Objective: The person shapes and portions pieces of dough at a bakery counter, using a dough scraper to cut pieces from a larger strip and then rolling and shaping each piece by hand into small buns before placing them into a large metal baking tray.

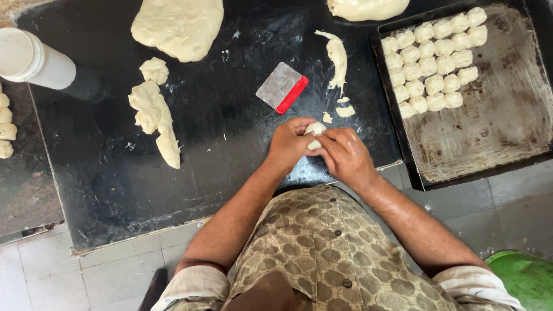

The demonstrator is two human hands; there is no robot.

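Both the left hand [290,144] and right hand [344,156] close round a small dough ball [314,133], apparently pinching it; even, gentle pressure would shape it best.

A black table [230,155] carried a large slab of pale dough [178,26] at its far edge and another mass [367,8] further right. A scraper with a red edge [281,87] lay near the middle. A dark baking tray [501,126] held rows of small dough balls [435,60]. A white cylindrical container [34,57] lay at the left, and a green object [527,276] sat on the tiled floor [109,276].
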